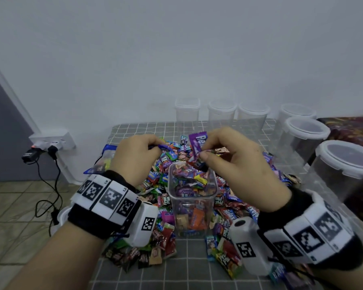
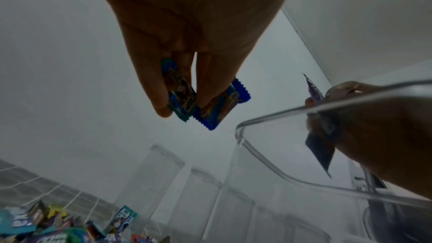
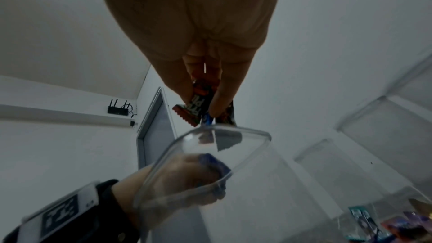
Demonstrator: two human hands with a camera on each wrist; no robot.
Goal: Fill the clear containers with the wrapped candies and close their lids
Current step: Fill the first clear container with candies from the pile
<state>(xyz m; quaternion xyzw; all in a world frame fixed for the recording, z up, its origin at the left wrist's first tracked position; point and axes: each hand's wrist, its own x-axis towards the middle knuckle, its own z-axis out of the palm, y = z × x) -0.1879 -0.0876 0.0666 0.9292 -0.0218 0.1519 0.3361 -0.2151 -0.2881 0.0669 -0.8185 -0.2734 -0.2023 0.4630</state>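
Note:
An open clear container [image 1: 192,197], partly filled with wrapped candies, stands mid-table inside a big heap of candies [image 1: 224,208]. My left hand [image 1: 137,159] hovers just left of its rim [image 2: 304,112] and pinches blue wrapped candies [image 2: 205,103]. My right hand [image 1: 228,160] hangs over the far right part of the opening [image 3: 222,136], gripping several candies [image 3: 198,106], among them a purple wrapper [image 1: 198,143] that sticks up.
Empty clear containers with white lids line the table's back [image 1: 222,114] and right side [image 1: 344,164]. A clear bag with a blue edge [image 1: 104,158] lies left of the heap. On the left wall, plugs and cables hang from a socket [image 1: 52,143].

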